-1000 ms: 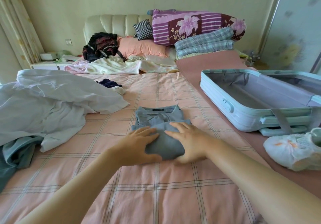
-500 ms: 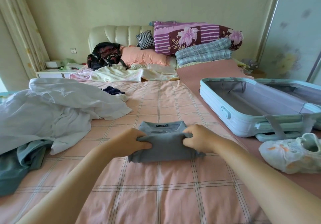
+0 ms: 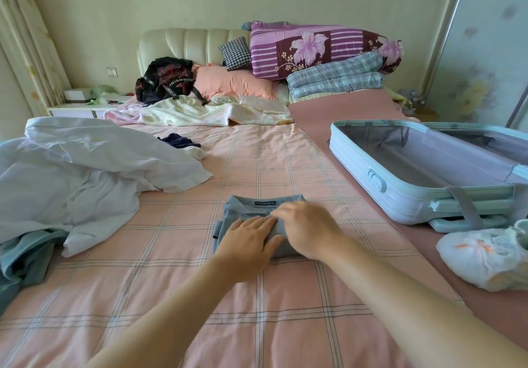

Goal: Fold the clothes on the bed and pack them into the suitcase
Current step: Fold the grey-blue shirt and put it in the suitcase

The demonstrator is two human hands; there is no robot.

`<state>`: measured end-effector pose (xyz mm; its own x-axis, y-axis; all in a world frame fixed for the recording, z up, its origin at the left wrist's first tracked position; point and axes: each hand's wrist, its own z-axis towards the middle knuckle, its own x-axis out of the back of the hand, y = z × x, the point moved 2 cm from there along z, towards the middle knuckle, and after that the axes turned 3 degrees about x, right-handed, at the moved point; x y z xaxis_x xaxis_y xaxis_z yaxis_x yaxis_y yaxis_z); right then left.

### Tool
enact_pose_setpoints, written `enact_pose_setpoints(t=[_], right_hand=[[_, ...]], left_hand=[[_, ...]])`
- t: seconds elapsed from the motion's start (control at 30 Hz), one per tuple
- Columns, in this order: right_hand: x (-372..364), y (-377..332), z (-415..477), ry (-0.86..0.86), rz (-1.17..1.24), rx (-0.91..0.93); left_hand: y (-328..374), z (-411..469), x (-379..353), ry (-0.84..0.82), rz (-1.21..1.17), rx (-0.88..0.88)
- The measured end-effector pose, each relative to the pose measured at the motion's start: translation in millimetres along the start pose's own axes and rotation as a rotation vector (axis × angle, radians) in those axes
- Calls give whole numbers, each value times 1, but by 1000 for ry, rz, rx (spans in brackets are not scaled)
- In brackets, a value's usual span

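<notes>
A grey-blue shirt (image 3: 245, 207) lies folded into a small packet in the middle of the pink checked bed (image 3: 200, 296), its dark neck label facing up. My left hand (image 3: 251, 239) lies flat on the packet's near half with straight fingers. My right hand (image 3: 307, 226) presses on its right side, fingers pointing left and slightly bent over the fold. The light blue suitcase (image 3: 380, 184) stands open on the right side of the bed, and the visible half holds nothing.
A heap of white clothes (image 3: 80, 173) covers the left of the bed, with a teal garment (image 3: 25, 256) under its near edge. A white bundle with orange marks (image 3: 485, 256) sits in front of the suitcase. Pillows, folded quilts and a black bag line the headboard.
Half a second ago both hands gripped the shirt's near edge and brought it over. Now the fold is down and both hands press flat on the packet.
</notes>
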<state>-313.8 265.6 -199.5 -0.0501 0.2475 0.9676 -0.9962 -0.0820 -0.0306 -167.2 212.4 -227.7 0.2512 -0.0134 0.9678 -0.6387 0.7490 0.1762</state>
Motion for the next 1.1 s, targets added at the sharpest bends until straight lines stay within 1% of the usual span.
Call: enact_pose_setpoints(t=[0.03, 0.07, 0.1, 0.2, 0.27, 0.4, 0.47, 0.53, 0.6, 0.67, 0.77, 0.83, 0.9, 0.93, 1.0, 1.03, 1.1], right_hand=[[-7, 0, -5, -89, 113, -38], [-14, 4, -10, -194, 180, -83], [-17, 9, -15, -263, 211, -108], [-17, 28, -26, -318, 206, -104], [-16, 31, -30, -301, 95, -52], [-10, 26, -28, -95, -105, 82], [-9, 29, -27, -122, -117, 43], [-11, 29, -30, -161, 17, -45], [-8, 29, -34, -113, 173, -104], [4, 32, -36, -79, 253, -157], [18, 46, -40, -39, 534, -293], [19, 53, -44, -11, 713, -366], [16, 57, -43, 18, 767, -435], [13, 57, -40, 45, 745, -461], [6, 57, -31, 89, 613, -498], [2, 56, -27, 82, 488, -499], [-1, 51, -18, 88, 153, -412]], left_hand=[[-6, -1, -2, -14, -5, -22], [-12, -2, -2, -34, -3, -43], [-19, -3, -2, -48, 8, -59], [-36, -8, 3, -46, 24, -55], [-42, -11, 7, -53, 14, -42], [-52, -14, 16, -114, 25, -26], [-53, -17, 19, -106, -4, -11], [-54, -20, 20, -99, -61, 30], [-55, -23, 22, -87, -145, 56], [-54, -24, 30, -55, -279, 82], [-55, -28, 50, 56, -445, 134], [-59, -28, 56, 121, -496, 196], [-63, -24, 56, 190, -494, 287], [-64, -21, 55, 218, -475, 342], [-62, -12, 52, 265, -393, 440], [-59, -8, 49, 275, -305, 461], [-49, 4, 43, 264, -75, 401]])
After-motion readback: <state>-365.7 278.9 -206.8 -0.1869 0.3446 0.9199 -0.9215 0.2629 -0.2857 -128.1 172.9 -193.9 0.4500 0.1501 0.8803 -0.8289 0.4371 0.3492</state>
